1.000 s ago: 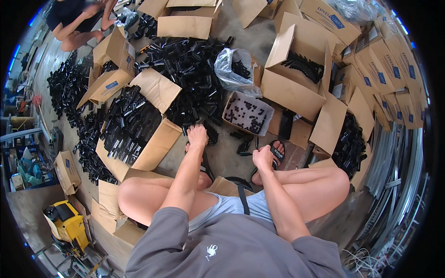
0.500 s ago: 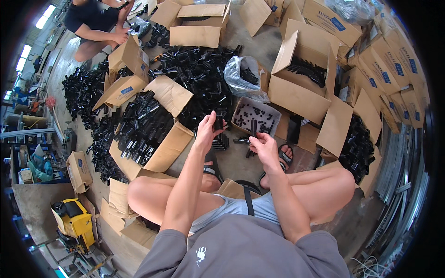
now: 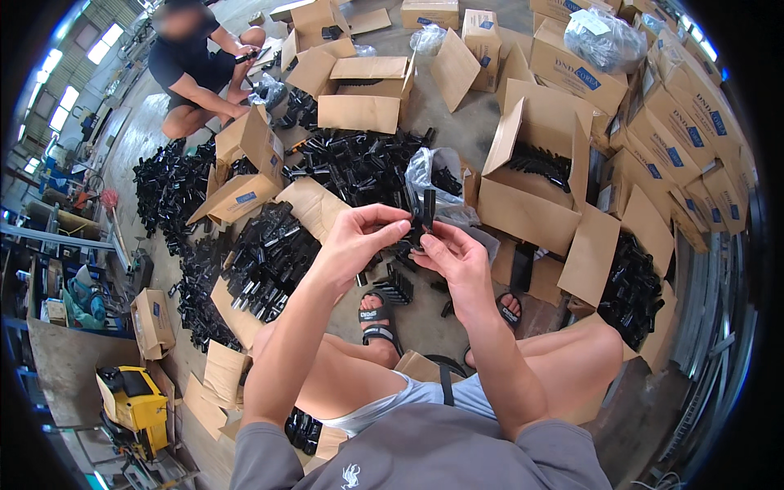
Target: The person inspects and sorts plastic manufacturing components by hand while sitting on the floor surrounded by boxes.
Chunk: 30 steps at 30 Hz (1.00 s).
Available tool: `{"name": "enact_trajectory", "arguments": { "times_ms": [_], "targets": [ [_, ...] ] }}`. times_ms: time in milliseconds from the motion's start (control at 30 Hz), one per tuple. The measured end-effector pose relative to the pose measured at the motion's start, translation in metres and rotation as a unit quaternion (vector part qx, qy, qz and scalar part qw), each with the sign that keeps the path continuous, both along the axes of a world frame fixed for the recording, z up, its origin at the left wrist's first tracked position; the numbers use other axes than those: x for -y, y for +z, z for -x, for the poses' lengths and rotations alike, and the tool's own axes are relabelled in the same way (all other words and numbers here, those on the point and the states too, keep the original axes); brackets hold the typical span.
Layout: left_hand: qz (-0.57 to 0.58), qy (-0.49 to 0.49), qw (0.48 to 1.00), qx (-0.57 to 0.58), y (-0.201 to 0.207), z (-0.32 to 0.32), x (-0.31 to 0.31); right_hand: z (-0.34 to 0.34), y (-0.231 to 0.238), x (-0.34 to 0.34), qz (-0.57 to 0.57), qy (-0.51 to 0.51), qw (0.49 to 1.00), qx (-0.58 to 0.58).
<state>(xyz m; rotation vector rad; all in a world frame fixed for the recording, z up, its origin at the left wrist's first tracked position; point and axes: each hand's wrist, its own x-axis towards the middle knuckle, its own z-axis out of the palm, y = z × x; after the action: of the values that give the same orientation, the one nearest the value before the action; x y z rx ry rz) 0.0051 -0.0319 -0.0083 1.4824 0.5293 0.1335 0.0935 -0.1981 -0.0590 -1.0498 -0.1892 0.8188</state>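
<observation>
My left hand (image 3: 364,238) and my right hand (image 3: 454,255) are close together in front of my chest. Both are closed, thumb against fingers, on glossy black tubular parts (image 3: 429,204) that stand up between the fingertips. Whether these are two separate parts or joined ones, I cannot tell. Under my hands, a row of similar black parts (image 3: 394,287) stands on the floor beside my left sandal (image 3: 377,317). A box of small black pieces, mostly hidden by my right hand, shows only its grey edge (image 3: 488,243).
Heaps of black parts (image 3: 359,167) cover the floor ahead, with more in a flattened carton (image 3: 269,253) at left. An open carton (image 3: 527,204) and a plastic bag (image 3: 433,184) stand ahead right. Stacked cartons (image 3: 670,122) line the right. Another person (image 3: 196,65) squats at far left.
My hands have come together, bringing their black parts into contact or nearly so. The view has tilted up, showing more of the other person.
</observation>
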Motion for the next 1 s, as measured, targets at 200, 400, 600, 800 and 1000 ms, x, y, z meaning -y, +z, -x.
{"name": "enact_trajectory", "arguments": {
  "times_ms": [200, 400, 600, 800, 1000],
  "targets": [
    [0.022, -0.027, 0.999, -0.013, 0.011, 0.003, -0.001, 0.004, 0.008, -0.005, -0.011, 0.008, 1.0, 0.007],
    [-0.028, -0.062, 0.998, -0.007, 0.013, -0.001, -0.003, 0.0, 0.0, -0.005, 0.015, 0.016, 0.999, 0.037],
    [-0.076, -0.063, 0.995, -0.023, 0.005, 0.003, -0.008, -0.03, 0.006, -0.007, -0.002, 0.08, 0.992, 0.097],
    [0.12, 0.083, 0.987, 0.07, 0.0, 0.001, -0.002, -0.024, 0.003, -0.024, -0.043, -0.002, 0.997, 0.059],
    [0.176, 0.112, 0.972, 0.112, -0.014, -0.007, 0.01, -0.019, -0.004, -0.026, -0.049, -0.039, 0.997, 0.039]
  ]
}}
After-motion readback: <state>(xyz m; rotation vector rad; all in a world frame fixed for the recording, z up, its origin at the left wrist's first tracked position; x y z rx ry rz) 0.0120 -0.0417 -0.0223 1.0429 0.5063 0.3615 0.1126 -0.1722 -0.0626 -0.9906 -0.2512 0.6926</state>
